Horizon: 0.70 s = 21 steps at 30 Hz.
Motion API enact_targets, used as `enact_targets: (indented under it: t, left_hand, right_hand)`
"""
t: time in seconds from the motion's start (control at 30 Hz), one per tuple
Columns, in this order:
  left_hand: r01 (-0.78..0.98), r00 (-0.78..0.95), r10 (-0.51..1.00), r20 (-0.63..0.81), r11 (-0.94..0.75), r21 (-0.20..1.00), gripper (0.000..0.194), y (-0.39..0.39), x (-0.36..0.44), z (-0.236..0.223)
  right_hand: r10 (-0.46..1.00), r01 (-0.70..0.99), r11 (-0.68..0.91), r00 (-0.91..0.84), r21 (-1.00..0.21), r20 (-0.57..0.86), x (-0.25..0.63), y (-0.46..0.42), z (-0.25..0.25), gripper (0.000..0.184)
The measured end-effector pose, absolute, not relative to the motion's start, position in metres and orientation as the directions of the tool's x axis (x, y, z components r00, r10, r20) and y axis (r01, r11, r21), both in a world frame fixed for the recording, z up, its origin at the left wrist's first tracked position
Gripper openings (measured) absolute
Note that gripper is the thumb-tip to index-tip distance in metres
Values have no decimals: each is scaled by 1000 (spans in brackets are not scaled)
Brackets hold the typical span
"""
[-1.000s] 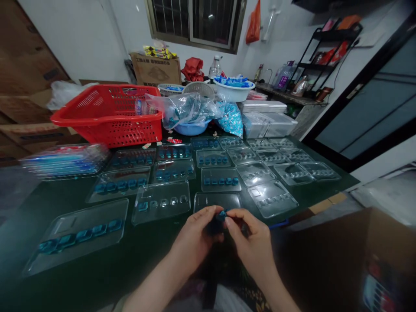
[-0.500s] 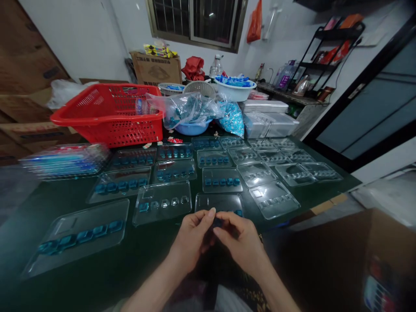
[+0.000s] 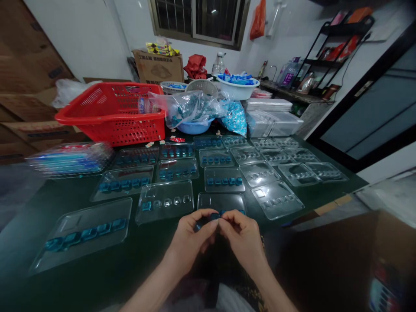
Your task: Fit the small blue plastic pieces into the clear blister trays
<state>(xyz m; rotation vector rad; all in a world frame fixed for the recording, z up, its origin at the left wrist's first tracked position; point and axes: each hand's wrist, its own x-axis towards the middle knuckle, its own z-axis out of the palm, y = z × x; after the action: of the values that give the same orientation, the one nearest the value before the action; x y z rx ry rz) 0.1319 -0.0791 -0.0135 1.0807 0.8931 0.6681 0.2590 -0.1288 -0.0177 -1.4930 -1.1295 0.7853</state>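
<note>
Close to the table's front edge, my left hand (image 3: 192, 234) and my right hand (image 3: 243, 234) meet with fingertips pinched together. Between them is a small dark blue piece (image 3: 215, 216), mostly covered by the fingers. Just beyond my hands lies a clear plastic tray (image 3: 221, 199) with blue bits at its near side. To its left, another clear tray (image 3: 169, 189) has one blue cube (image 3: 147, 206) in its first pocket, and its other pockets show no blue. At the near left, a tray (image 3: 117, 211) carries a row of blue cubes (image 3: 88, 234).
Several more trays (image 3: 260, 168) cover the dark green table. Behind them stand a red basket (image 3: 130, 125), a plastic bag over a blue basin (image 3: 195, 127), and stacked clear boxes (image 3: 274, 123). Filled packs (image 3: 71, 160) are piled at left; a cardboard box (image 3: 328, 260) stands at right.
My fingertips have come closer together and the blue piece shows more between them. The view has shifted slightly, and the trays lie as before.
</note>
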Motion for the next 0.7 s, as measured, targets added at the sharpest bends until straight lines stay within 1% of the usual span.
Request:
enact_targets:
  t: [0.1,0.2,0.27,0.33,0.5,0.6,0.7]
  left_hand:
    - [-29,475,846,-244,292,956,33,-79,130,-13]
    - [70,431,882,-191,178,982,33,-80,129,-8]
    - [141,408,900,-154,105,985,33,-80,130,-2]
    - [179,413,901,-135,65,982,34,-80,130,4]
    - [292,485,859,-163,17,956,35,-77,126,6]
    - [324,516,851,-95,-91,942,37,-77,122,4]
    - [280,615,788,4,-223,934,34,-78,121,3]
  right_hand:
    - [960,138,-53,279,-989,-12,262,-128,-17,17]
    - [969,48,-94,232,-994,-80,262,-127,-18,18]
    - [971,29,-93,226,-995,-84,262,-127,-19,18]
    - [972,34,-83,224,-996,-73,261,-128,-20,17]
    - [979,50,-71,195,-996,-60,261,-129,-23,14]
    - [984,48,-52,175,-998,-43,262,-129,-23,14]
    - [992,26,-43,116,-999,-40,263,-130,-21,15]
